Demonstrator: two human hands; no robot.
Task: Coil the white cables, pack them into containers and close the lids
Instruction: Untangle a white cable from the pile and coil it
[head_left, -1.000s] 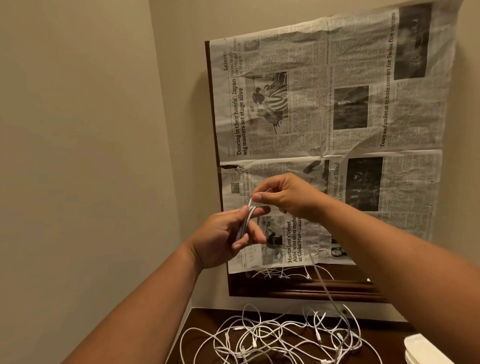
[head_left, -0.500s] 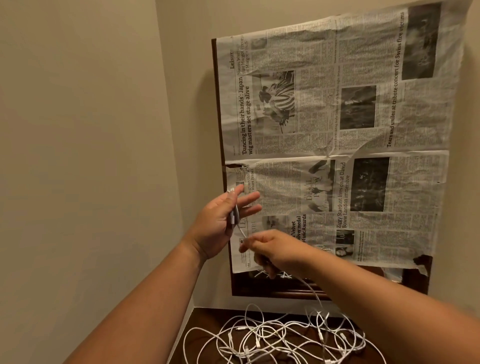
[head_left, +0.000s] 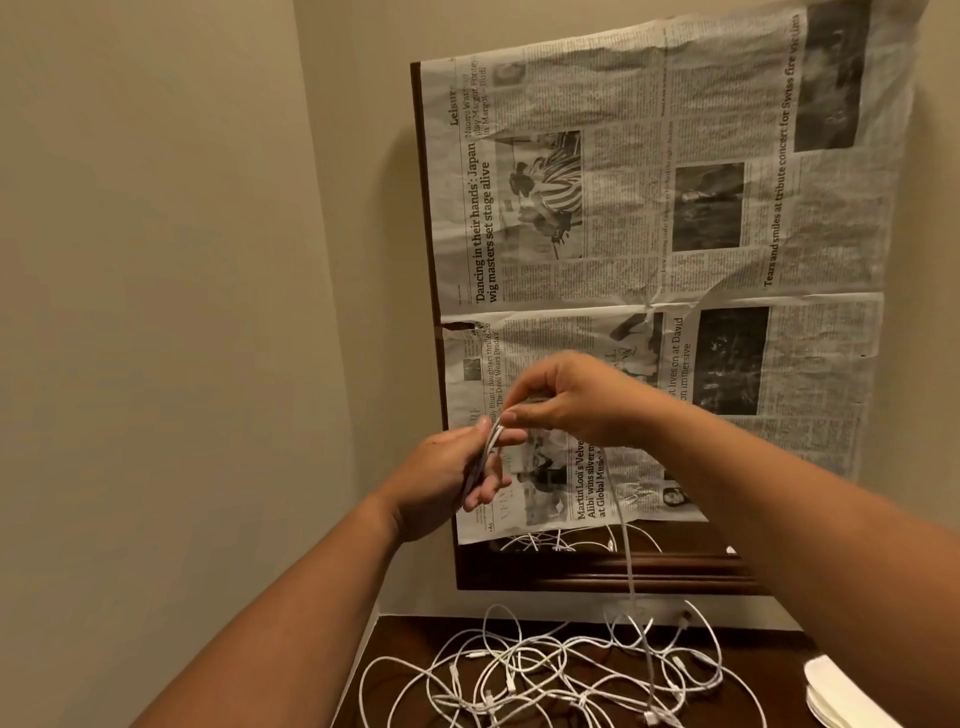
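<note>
The right hand (head_left: 566, 400) has been raised from below the left hand (head_left: 447, 467) to the top of the coil (head_left: 485, 449), so another loop is judged laid. The coil is gripped in the left hand's curled fingers. The white cable (head_left: 626, 545) is pinched by the right, its tail hanging to the tangle (head_left: 545, 675) on the table (head_left: 408, 642), so much winding is judged left.

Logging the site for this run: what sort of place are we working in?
Probably a corner of a home room: plain beige walls, a dark wooden table strewn with white cables, and a wooden frame covered with newspaper.
</note>
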